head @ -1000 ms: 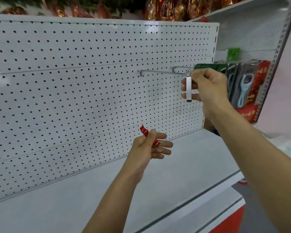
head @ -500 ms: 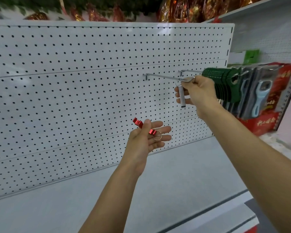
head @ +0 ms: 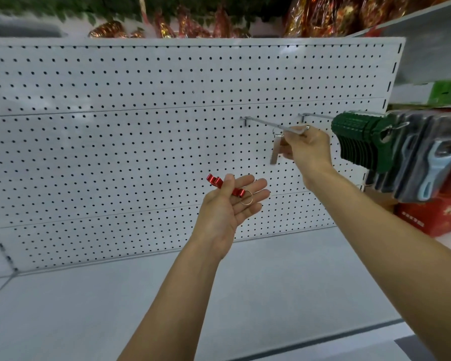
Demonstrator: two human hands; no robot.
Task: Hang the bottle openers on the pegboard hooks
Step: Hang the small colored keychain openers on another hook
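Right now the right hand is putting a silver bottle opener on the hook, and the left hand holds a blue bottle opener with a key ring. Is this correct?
Not fully. In the head view the bottle opener in the left hand is red, not blue; its key ring is there. The right hand does hold the silver bottle opener at the hook.

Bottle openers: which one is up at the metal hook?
The silver bottle opener, held by the right hand at the hook. The red bottle opener lies lower, in the left hand.
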